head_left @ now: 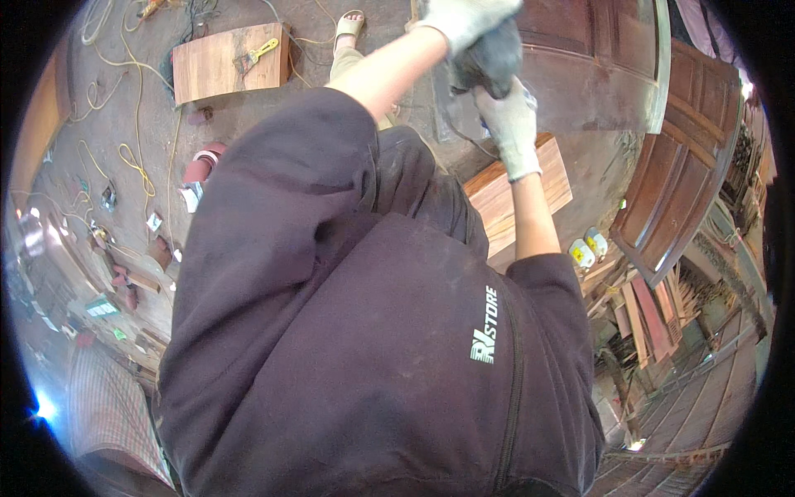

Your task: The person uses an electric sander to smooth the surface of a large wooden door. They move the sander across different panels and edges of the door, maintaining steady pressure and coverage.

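Note:
Both my hands wear pale, dusty work gloves and are closed around a dark, dust-covered power tool [487, 65] with a cord. My left hand [472, 21] grips its top from the far side. Nearer to me, my right hand [509, 132] holds the lower end, where the cord hangs down. The tool is over the left edge of a dark brown panelled door [571, 70]. Its working face is hidden, so I cannot tell whether it touches the wood.
A striped wooden board [555, 170] lies below my right forearm. Another panelled door [683, 157] leans at the right, near two white-and-yellow containers [588, 248] and scrap wood [654, 319]. At far left, a putty knife [255, 55] rests on a wooden block [219, 70]; cords [137, 166] cross the floor.

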{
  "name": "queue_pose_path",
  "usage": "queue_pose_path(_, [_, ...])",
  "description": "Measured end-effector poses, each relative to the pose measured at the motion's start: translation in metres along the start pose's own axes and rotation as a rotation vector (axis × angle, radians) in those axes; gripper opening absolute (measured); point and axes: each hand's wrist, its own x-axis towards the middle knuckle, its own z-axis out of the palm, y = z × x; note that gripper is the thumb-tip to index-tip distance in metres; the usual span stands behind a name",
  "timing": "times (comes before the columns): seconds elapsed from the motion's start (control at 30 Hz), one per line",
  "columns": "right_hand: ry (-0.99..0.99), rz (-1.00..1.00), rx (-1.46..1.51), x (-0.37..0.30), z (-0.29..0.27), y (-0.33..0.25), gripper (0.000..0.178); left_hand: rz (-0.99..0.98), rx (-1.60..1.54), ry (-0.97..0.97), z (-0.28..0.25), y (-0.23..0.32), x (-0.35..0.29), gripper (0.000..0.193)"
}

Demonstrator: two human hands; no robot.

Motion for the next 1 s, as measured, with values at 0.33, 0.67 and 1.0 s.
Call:
queue_pose_path(0.33, [-0.026,0.177,-0.009,-0.059,0.002,0.062,0.043,-0.041,0.114,-0.119,0.057,-0.001,-0.057,0.039])
queue_pose_path(0.67, [0.029,0.115,0.068,-0.056,0.007,0.027,0.038,-0.016,0.129,-0.114,0.041,-0.008,-0.045,0.036])
queue_pose_path(1.0, [0.042,0.057,0.042,-0.054,0.011,0.024,0.035,-0.03,0.126,-0.041,0.032,-0.015,-0.049,0.035])
